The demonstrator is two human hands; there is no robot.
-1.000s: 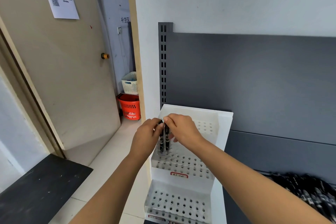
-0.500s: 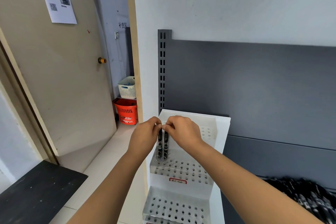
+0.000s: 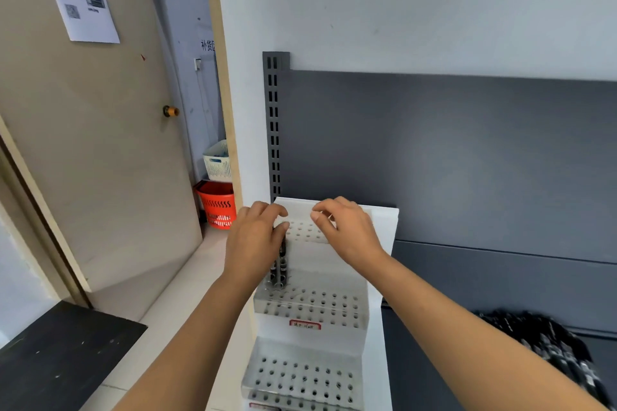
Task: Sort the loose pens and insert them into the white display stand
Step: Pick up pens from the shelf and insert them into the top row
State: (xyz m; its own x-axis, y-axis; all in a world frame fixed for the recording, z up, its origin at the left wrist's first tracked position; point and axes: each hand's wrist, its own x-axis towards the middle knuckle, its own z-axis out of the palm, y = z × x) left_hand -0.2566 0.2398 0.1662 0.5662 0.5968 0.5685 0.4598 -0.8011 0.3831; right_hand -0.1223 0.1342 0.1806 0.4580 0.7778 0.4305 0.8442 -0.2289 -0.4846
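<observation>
Two bare arms come in from the bottom edge: the left forearm (image 3: 200, 327) and the right forearm (image 3: 450, 320), both uncovered from the frame's border up to the wrists. The left hand (image 3: 253, 243) and the right hand (image 3: 347, 233) are bare too, gloveless, with smooth backs and rounded knuckles. A short, pale thumbnail (image 3: 315, 216) shows on the right hand; finer detail on the fingers is too blurred to tell
</observation>
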